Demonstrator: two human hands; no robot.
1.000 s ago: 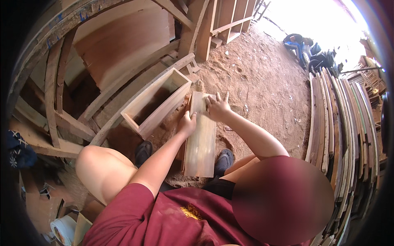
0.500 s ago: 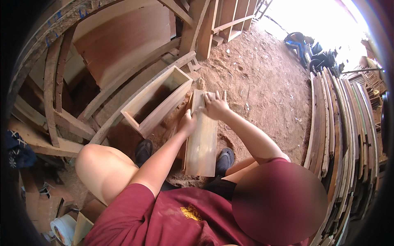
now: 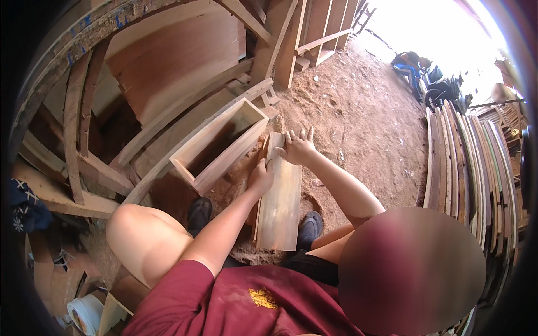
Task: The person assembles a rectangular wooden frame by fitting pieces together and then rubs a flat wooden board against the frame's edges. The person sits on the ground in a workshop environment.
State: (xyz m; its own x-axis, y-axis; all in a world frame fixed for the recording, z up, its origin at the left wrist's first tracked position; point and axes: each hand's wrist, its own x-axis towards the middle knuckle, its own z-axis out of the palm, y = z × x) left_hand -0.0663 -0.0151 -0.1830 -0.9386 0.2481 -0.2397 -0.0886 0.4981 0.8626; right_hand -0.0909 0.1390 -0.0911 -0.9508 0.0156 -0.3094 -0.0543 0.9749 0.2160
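Note:
A long, narrow wooden box (image 3: pixel 280 207) rests on the ground between my feet, its pale flat board facing up. My left hand (image 3: pixel 261 178) is closed at the box's left edge, toward the far end. What its fingers hold is hidden; a thin dark edge shows beside them. Across the far right corner of the board lies my right hand (image 3: pixel 298 148), open with fingers spread. To the left of this box stands an open wooden drawer (image 3: pixel 216 162), its hollow side up and its far end angled to the right.
Curved wooden frames (image 3: pixel 78 112) and a large panel (image 3: pixel 174 61) crowd the left. Stacked planks (image 3: pixel 471 179) line the right side. Sandy ground (image 3: pixel 358 117) stretches ahead, with a parked motorbike (image 3: pixel 440 89) at the far right. A white bucket (image 3: pixel 85 312) sits at lower left.
The view has shifted slightly, so everything sits a little lower and to the right. My right hand's fingers have spread wider at the board's far end. My left hand stays at the left edge.

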